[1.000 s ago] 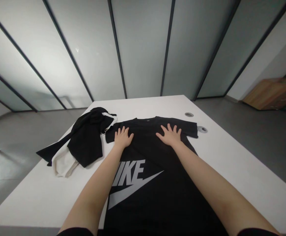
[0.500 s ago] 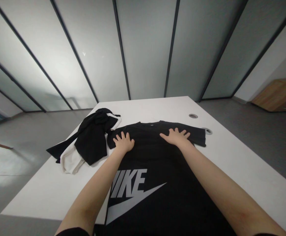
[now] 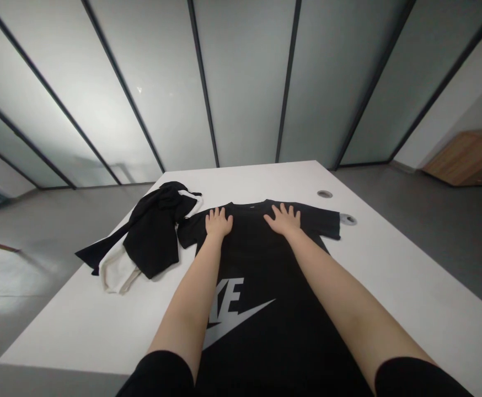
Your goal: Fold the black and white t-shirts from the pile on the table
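A black T-shirt (image 3: pixel 261 264) lies front up on the white tabletop (image 3: pixel 381 264), its collar toward the far edge and its body running down the middle to the near edge. A grey print (image 3: pixel 236 321) crosses its chest, partly hidden by the left forearm. The left hand (image 3: pixel 219 223) rests palm down by one shoulder, fingers slightly spread; the right hand (image 3: pixel 283 220) lies by the other with fingers fanned wider — both open, with no cloth gripped as far as can be seen.

Along the left edge sit a rumpled black garment (image 3: pixel 154 237) and a white garment (image 3: pixel 117 267) partly under it, a black end poking past that edge. Toward the far right corner are a ring fitting (image 3: pixel 325 194) and a second ring fitting (image 3: pixel 349 219) (this one right at the shirt's sleeve end).

Beyond the far edge stand frosted panels (image 3: pixel 245 82) between dark bars (image 3: pixel 203 82); on the grey floor (image 3: pixel 464 242), past the right edge, is a wooden cabinet (image 3: pixel 464 157).
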`<state>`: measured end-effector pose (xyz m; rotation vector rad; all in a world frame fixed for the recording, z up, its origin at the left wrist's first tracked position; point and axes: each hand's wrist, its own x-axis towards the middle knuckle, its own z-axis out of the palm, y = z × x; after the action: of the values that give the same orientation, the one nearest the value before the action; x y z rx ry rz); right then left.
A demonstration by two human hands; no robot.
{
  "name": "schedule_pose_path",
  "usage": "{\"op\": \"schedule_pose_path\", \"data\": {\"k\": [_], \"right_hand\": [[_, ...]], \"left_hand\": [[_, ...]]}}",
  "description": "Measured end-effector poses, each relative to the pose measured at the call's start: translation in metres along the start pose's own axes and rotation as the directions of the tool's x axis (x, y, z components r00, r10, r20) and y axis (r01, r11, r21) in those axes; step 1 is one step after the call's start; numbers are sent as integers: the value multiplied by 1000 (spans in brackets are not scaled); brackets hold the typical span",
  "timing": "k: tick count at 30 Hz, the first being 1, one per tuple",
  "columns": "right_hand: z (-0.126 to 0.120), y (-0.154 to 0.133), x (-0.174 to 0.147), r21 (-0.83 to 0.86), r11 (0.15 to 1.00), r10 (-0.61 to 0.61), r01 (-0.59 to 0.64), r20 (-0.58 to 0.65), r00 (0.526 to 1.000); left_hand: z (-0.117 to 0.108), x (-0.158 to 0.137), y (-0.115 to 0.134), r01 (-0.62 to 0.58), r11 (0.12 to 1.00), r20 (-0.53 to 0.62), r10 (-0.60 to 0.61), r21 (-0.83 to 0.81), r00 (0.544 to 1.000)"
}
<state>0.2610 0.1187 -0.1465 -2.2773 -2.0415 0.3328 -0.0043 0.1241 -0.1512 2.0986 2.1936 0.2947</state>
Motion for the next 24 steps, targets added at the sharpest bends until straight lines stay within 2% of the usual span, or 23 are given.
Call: {"op": "schedule_pose_path", "data": {"k": [3,6,9,12,14,17,20,24], "right_hand": [[-2,26,5,10,998,67,-66,-51,996],[0,43,4,31,997,78,-75,-103,992],[-2,45,1,81,996,49,-36,-173,984],[-5,34,-4,108,991,-49,76,-236,970],[-3,22,-9,95,984,-129,152,-215,968],[5,6,-18,50,986,-157,161,-78,985],[15,-1,-24,-13,991,-135,135,-1,991],[15,-1,-24,-25,992,-121,121,6,993]], "left_hand": [[-3,1,-24,42,999,-6,-42,3,999],[-4,-5,-38,96,995,-39,-96,8,995],[-5,-13,-36,137,990,-93,-134,18,987],[-6,-20,-22,101,994,-165,-95,32,982],[-4,-24,-10,27,999,-183,-19,42,983],[3,-28,4,-57,998,-86,60,37,994],[9,-29,9,-58,998,-2,58,28,998],[10,-24,10,-56,998,21,55,27,998]]}}
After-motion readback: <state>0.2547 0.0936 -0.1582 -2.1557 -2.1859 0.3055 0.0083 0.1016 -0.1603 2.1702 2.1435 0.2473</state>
